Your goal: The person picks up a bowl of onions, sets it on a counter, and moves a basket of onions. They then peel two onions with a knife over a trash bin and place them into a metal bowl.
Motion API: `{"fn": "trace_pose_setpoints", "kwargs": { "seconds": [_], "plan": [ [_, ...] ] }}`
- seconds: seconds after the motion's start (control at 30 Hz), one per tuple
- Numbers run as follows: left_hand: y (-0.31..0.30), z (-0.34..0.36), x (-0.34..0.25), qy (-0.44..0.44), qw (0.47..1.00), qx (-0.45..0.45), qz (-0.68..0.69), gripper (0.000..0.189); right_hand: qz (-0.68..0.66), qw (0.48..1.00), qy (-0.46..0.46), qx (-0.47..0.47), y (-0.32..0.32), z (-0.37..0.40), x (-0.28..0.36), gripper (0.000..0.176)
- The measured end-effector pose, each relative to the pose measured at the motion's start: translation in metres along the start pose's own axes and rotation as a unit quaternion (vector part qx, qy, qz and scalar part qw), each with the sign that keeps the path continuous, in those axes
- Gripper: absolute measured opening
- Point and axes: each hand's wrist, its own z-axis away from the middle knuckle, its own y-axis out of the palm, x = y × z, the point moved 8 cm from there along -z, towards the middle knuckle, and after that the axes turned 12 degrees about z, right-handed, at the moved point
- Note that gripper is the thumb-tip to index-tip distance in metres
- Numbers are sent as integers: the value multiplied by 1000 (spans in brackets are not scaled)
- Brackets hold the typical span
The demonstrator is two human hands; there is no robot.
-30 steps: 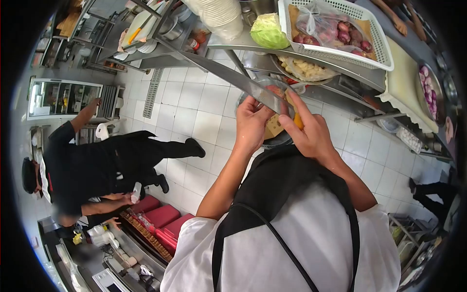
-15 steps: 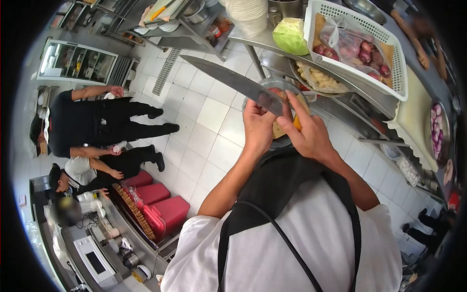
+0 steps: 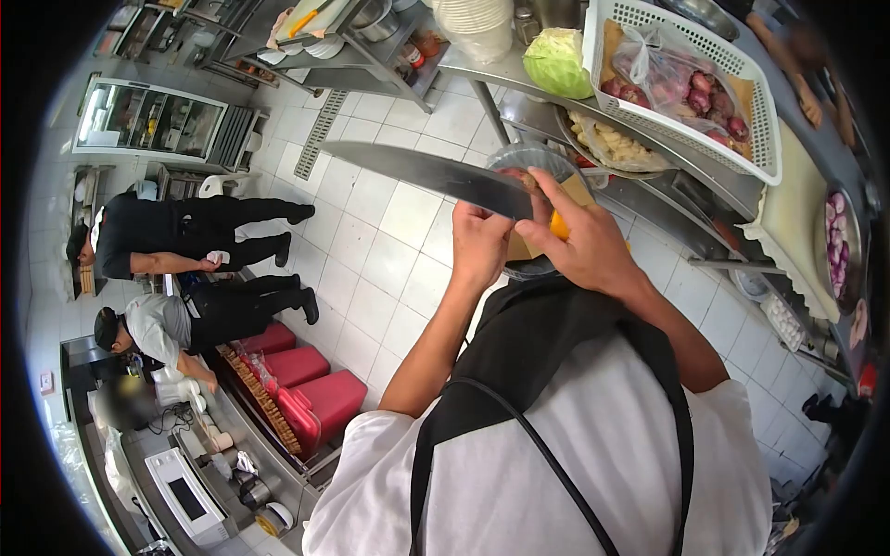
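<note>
A large knife (image 3: 422,173) with a wide grey blade spans both hands, its tip pointing to the left. My right hand (image 3: 589,246) is closed at the heel end, and a yellow piece that looks like its handle shows under the fingers. My left hand (image 3: 481,246) is curled against the lower edge of the blade; what its fingertips hold is hidden behind the steel. A reddish, onion-like piece (image 3: 517,174) shows just past the blade near my right index finger. Beneath the hands stands a round lined bin (image 3: 530,151) with tan cardboard (image 3: 578,192) inside.
On the steel shelf ahead are a cabbage (image 3: 558,66) and a white basket (image 3: 771,159) of bagged red onions. Below sits a pan of pale pieces (image 3: 612,144). A bowl of peeled purple onions (image 3: 837,236) is far right. Two people stand left, near red bins (image 3: 320,398).
The knife has swung flatter, its tip moving down and left. My left hand has shifted slightly left. One person at the left has lowered an arm and moved; the other reaches over the counter.
</note>
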Motion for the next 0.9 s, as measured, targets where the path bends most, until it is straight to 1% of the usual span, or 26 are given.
{"fn": "trace_pose_setpoints", "kwargs": {
  "seconds": [0.03,0.07,0.1,0.17,0.27,0.3,0.37,0.47,0.5,0.6,0.7,0.77,0.8,0.9],
  "plan": [
    [3,1,0,-34,999,12,25,39,-3,1000,2,8,0,0,2,72],
    [8,2,-4,-31,998,21,50,40,-4,1000,4,16,0,0,2,72],
    [4,2,-3,-21,999,20,38,40,-5,1000,6,25,1,1,3,72],
    [-2,-1,-1,1,1000,22,12,41,-21,1000,10,6,5,1,4,72],
    [-2,2,-7,69,998,12,1,43,-40,999,11,-33,15,1,3,70],
    [-3,2,-6,71,997,19,-9,43,-44,998,11,-48,16,2,3,70],
    [-9,0,-7,79,996,30,-29,43,-38,998,23,-45,18,2,4,69],
    [-15,0,-7,60,997,32,-43,43,-22,998,39,-33,24,-1,2,66],
    [-18,-1,-5,53,998,32,-22,43,-16,999,42,-27,26,-3,1,65],
    [-27,-4,1,31,998,31,53,43,-15,998,28,-62,26,-7,5,63],
    [-32,-4,5,-9,989,37,141,43,-52,995,79,-16,34,-12,-3,62],
    [-39,-7,9,-50,981,36,186,43,-109,990,80,-26,40,-15,-10,61],
    [-41,-10,11,-45,978,60,192,44,-137,987,82,-30,42,-16,-13,61],
    [-33,-11,3,-53,980,24,189,45,-234,953,178,70,57,-16,-24,61]
  ]
}}
